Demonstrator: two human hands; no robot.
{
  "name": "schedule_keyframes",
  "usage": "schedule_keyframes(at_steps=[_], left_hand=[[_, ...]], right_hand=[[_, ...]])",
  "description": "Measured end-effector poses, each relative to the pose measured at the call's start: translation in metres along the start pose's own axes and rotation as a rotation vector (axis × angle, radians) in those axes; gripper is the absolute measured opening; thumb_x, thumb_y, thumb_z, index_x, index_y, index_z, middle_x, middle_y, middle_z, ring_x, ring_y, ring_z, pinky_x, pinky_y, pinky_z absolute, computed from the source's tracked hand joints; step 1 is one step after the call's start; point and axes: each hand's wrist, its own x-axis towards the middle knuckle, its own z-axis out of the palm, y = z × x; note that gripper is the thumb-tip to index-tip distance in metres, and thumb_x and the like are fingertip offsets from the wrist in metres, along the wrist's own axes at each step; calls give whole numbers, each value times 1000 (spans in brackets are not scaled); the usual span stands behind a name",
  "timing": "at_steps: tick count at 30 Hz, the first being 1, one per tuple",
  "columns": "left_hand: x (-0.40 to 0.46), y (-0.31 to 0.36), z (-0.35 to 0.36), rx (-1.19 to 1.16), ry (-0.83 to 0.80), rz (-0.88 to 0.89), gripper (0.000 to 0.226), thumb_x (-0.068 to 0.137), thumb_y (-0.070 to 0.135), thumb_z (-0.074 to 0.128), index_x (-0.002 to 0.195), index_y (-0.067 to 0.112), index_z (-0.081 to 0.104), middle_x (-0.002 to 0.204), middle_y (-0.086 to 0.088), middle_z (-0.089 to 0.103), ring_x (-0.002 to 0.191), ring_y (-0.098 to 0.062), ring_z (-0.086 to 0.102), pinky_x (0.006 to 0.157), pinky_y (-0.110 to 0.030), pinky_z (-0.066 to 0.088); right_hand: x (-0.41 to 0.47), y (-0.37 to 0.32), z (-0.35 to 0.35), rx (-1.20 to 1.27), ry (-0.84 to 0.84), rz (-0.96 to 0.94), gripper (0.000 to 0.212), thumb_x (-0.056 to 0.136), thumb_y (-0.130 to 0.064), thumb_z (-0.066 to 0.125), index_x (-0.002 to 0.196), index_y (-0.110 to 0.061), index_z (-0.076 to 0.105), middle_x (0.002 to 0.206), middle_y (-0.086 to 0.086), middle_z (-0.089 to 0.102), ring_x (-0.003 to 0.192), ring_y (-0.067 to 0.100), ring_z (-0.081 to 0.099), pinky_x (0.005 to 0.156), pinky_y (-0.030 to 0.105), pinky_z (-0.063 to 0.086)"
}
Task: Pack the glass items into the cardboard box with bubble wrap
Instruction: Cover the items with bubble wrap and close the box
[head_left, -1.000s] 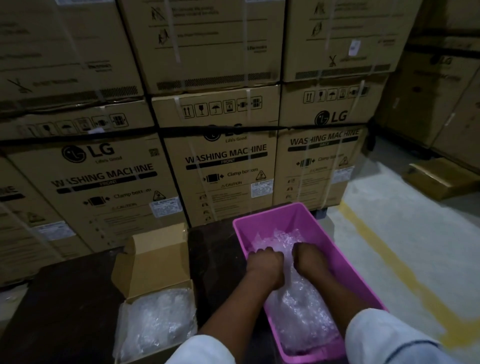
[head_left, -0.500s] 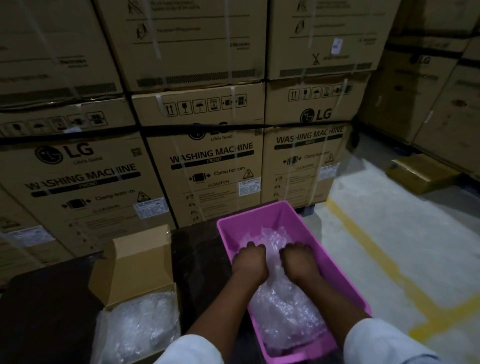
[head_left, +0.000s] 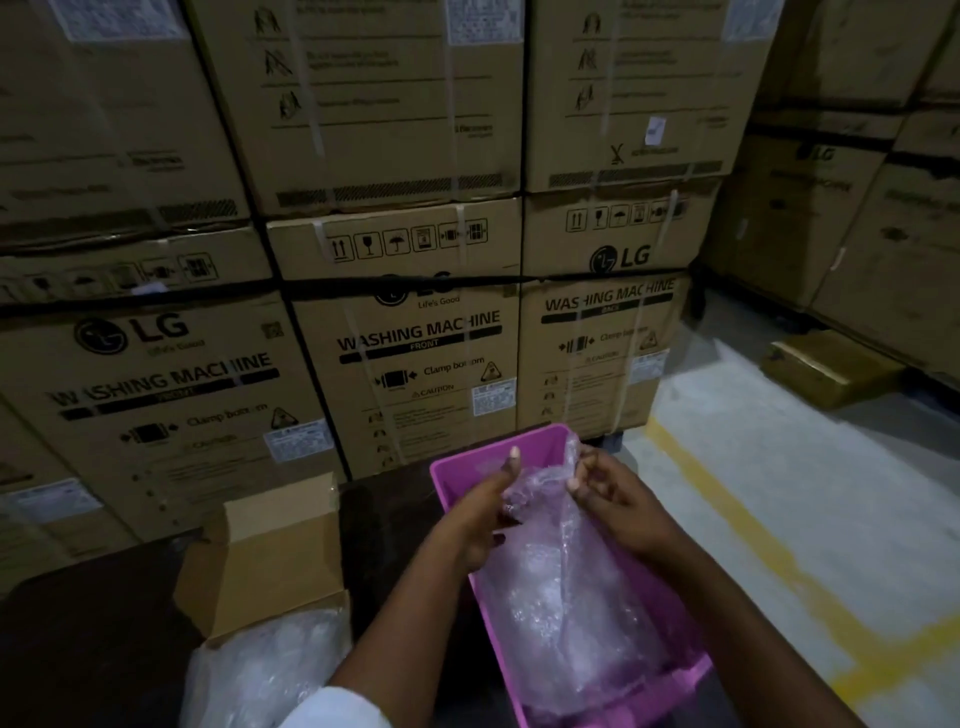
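A pink plastic bin (head_left: 457, 470) sits on the dark table (head_left: 104, 639), holding a sheet of clear bubble wrap (head_left: 561, 613). Above the bin's far end, my left hand (head_left: 480, 512) grips the raised wrap from the left, thumb up. My right hand (head_left: 615, 501) pinches the wrap's upper edge from the right. To the left stands a small open cardboard box (head_left: 275, 551), flap up, lined with more bubble wrap (head_left: 270, 670) spilling over its front. No glass item is plainly visible; whatever lies under the wrap is hidden.
Stacked washing-machine cartons (head_left: 415, 338) form a wall right behind the table. A grey floor with a yellow line (head_left: 727, 519) runs on the right, where a flat brown package (head_left: 831, 366) lies near more cartons (head_left: 857, 208).
Both hands were pressed down inside the pink bin; now they have risen, lifting the bubble wrap's far end above the bin. The view has shifted and come closer.
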Motion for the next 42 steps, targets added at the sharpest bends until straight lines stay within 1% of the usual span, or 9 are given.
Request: schedule_keyframes(at_steps=[6,9,14,18,23,31,33,38,42], left_hand=[[-42,29,-12,-216,-96,220,23,92,14,57,113,6,60,100,-11,70,84,-20,67,77,-32,56],[-71,51,-30,-114,-44,402,38,83,20,63,119,7,58,105,-15,68,84,-18,67,70,-27,55],[-121,75,-49,31,71,635,32,84,24,66,114,11,62,103,-11,72,87,-23,71,69,-32,57],[-146,85,-84,-98,169,717,51,80,47,68,120,17,61,113,-14,69,101,-33,67,81,-51,57],[-171,63,-129,-265,-202,530,90,74,71,57,141,13,44,137,-20,54,127,-37,51,106,-56,37],[-210,51,-175,26,165,577,38,76,41,78,93,8,71,97,-18,71,87,-29,67,82,-42,52],[-218,55,-184,43,267,596,42,72,38,78,101,8,66,99,-17,72,83,-30,69,80,-42,55],[-240,48,-208,-20,348,622,112,56,35,89,147,37,23,100,-18,72,92,-28,70,75,-40,56],[-259,23,-211,309,314,666,98,70,1,81,145,39,32,103,7,62,94,-17,67,73,-24,57]], right_hand=[[-6,-69,-16,321,37,11,33,69,-34,82,83,-17,58,103,0,62,92,19,59,88,40,49],[-6,-92,-20,630,-5,19,53,62,-40,85,104,-21,60,103,5,56,85,16,57,73,30,54],[-4,-106,9,423,-181,237,105,47,-35,93,137,-16,43,125,9,59,104,27,65,83,34,55],[-2,-122,29,506,-119,125,76,43,-29,96,107,-3,65,103,20,70,88,26,68,78,33,59],[2,-147,69,592,7,68,39,75,-8,67,111,5,58,78,8,72,68,16,68,60,24,57],[-4,-160,108,529,-87,142,47,75,-18,74,116,-3,55,95,14,72,85,24,69,72,35,58],[-2,-167,118,514,-39,118,72,61,-27,86,121,-5,54,98,15,72,87,24,70,73,34,59],[-9,-173,141,401,48,16,45,81,-3,67,113,-28,49,86,19,65,80,23,68,73,32,59],[-18,-171,163,321,75,-46,51,80,-6,69,119,-31,47,80,18,66,82,25,68,71,33,57]])
